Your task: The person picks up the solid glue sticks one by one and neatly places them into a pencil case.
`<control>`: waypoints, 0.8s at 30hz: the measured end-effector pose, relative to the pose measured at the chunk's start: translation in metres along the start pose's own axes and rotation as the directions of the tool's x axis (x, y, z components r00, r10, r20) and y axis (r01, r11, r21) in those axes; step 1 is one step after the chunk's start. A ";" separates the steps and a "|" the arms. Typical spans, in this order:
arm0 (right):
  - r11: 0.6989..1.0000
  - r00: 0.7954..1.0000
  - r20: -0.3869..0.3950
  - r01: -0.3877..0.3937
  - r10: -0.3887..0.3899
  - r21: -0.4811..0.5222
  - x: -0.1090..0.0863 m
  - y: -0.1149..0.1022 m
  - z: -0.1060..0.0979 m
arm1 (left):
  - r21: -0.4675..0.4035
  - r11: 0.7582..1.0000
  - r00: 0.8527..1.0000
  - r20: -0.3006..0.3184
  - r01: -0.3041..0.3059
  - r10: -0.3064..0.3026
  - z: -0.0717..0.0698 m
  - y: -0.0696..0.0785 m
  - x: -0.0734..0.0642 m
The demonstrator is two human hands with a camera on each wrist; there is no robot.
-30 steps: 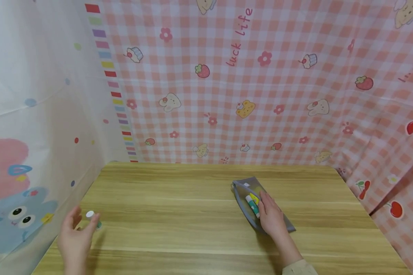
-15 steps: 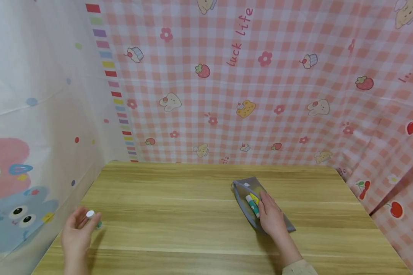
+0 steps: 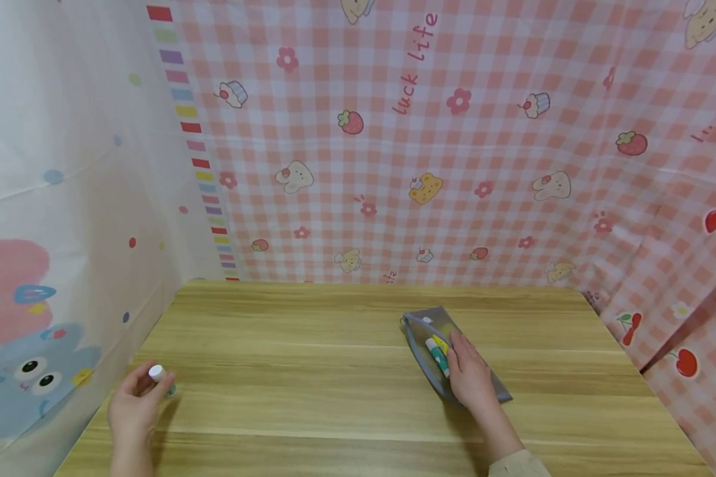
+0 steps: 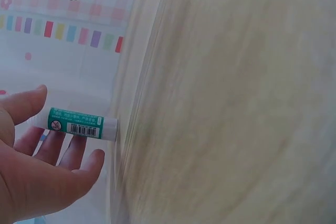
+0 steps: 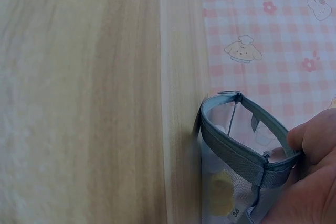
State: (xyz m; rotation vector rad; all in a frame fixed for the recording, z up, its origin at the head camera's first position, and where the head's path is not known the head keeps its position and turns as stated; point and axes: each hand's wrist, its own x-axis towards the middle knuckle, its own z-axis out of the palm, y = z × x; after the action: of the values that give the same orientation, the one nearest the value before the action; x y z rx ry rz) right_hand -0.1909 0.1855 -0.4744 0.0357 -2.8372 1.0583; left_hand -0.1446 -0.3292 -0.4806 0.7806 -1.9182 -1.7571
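At the table's left, a green glue stick [image 4: 76,123] with a white cap stands upright. My left hand [image 3: 132,405] is around it, with the thumb apart from the stick and the fingers behind it in the left wrist view. On the right side lies a grey mesh zip pouch [image 3: 495,379], its mouth unzipped and spread. My right hand [image 3: 471,374] grips the pouch by its rim, the thumb at the zipper edge [image 5: 239,153] in the right wrist view. Inside the mouth show another green glue stick [image 3: 437,358] and something yellow [image 3: 441,343], partly hidden by the hand.
Both hands work over a wood-grain table [image 3: 298,397]. A pink checked cloth [image 3: 334,152] hangs behind it and along the right, and a white cartoon-print cloth [image 3: 83,218] hangs at the left.
My left hand has shifted slightly right, its fingers drawing in closer around the upright glue stick. The right hand and the pouch stay in place.
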 end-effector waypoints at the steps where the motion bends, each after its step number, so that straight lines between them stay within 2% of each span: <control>1: 1.000 1.000 -0.001 0.002 -0.002 0.000 0.000 0.000 0.000 | 0.009 1.000 1.000 -0.002 -0.003 0.003 0.000 -0.001 0.000; 7: 1.000 1.000 0.002 0.000 0.000 -0.001 0.000 0.000 0.000 | 0.037 0.999 1.000 -0.012 -0.007 0.008 0.000 -0.003 0.001; 10: 1.000 1.000 0.000 -0.003 0.003 -0.001 0.000 0.000 0.000 | 0.023 0.999 1.000 -0.018 -0.023 0.024 0.000 -0.005 0.002; 17: 1.000 1.000 -0.007 0.001 -0.001 0.000 -0.001 0.000 0.000 | 0.078 0.995 0.998 -0.016 -0.065 0.066 -0.002 -0.009 0.002; 21: 1.000 1.000 -0.010 0.002 -0.002 0.002 -0.001 0.000 0.000 | 0.127 0.991 0.999 -0.020 -0.038 0.041 -0.001 -0.007 0.002; 24: 1.000 1.000 -0.012 0.003 -0.003 0.002 0.000 0.000 0.000 | 0.106 0.994 1.000 -0.010 -0.003 0.004 0.001 -0.005 0.002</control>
State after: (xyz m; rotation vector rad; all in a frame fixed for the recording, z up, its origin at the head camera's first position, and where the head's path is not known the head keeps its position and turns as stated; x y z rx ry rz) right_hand -0.1906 0.1854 -0.4747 0.0339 -2.8244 1.0564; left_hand -0.1462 -0.3302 -0.4858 0.8207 -2.0188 -1.6576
